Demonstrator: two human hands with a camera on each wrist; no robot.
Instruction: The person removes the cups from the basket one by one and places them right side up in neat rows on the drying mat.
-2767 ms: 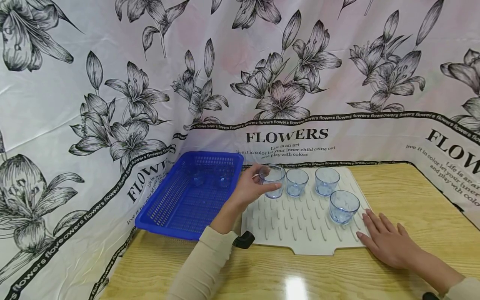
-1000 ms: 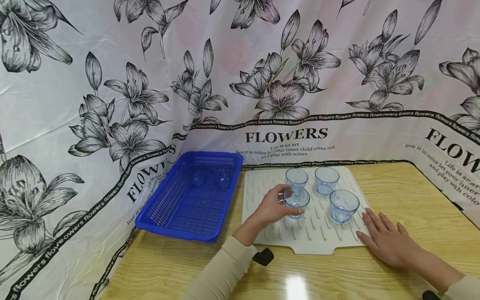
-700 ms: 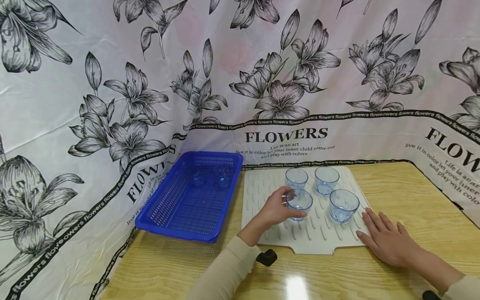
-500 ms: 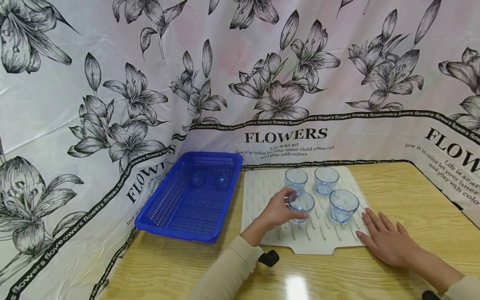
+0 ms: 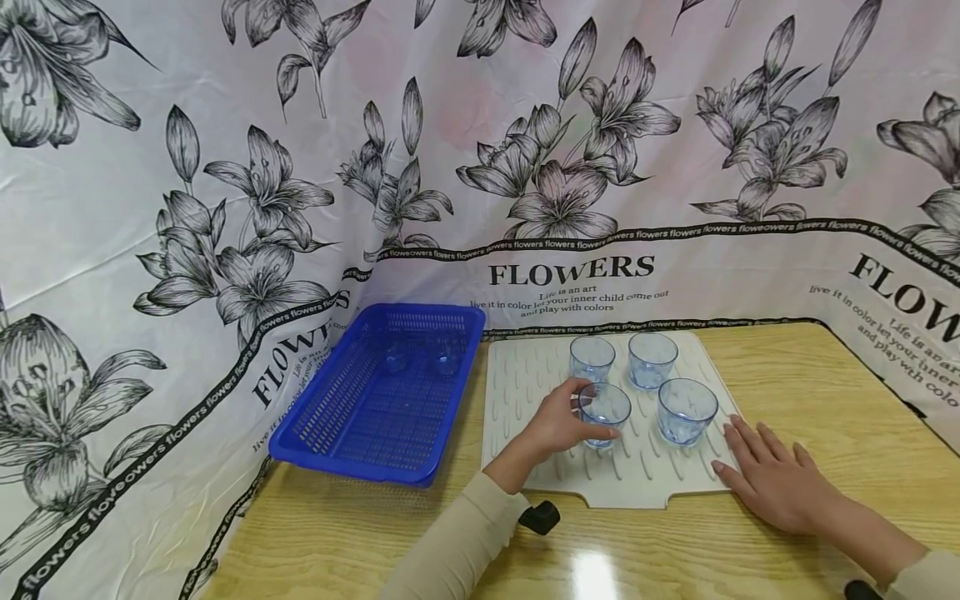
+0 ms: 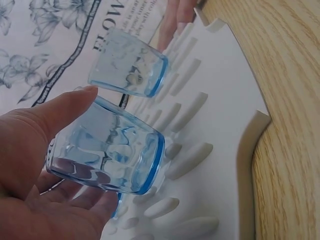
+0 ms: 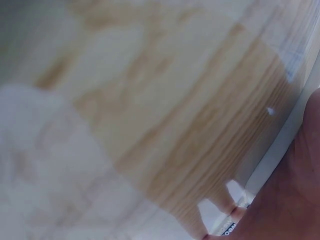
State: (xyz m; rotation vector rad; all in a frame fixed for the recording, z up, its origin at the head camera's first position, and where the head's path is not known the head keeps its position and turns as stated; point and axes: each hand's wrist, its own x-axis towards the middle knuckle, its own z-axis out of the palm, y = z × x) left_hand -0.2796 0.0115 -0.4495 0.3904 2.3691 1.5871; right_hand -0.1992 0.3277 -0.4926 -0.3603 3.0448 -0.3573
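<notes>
My left hand [image 5: 558, 423] grips a clear blue drinking glass [image 5: 606, 417], thumb on the near side and fingers behind. In the left wrist view, the held glass [image 6: 107, 150] has its blue base down at the ridges of a white drying mat [image 6: 220, 75]; whether it touches them I cannot tell. Two more glasses stand at the mat's back, a left one [image 5: 592, 358] and a right one [image 5: 652, 361]. Another glass [image 5: 686, 412] stands to the right of the held one. My right hand [image 5: 783, 483] lies flat on the table, fingertips at the mat's right edge.
A blue plastic basket [image 5: 360, 454] stands left of the mat, with two glasses [image 5: 447, 357] visible near its back. Floral cloth [image 5: 420, 275] hangs behind and left of the wooden table [image 5: 480, 550]. The right wrist view shows mostly blurred wood grain.
My left hand has carried its glass from the mat's back left corner forward and right, in front of the back left glass. Over the last half second it barely shifts. My right hand stays put.
</notes>
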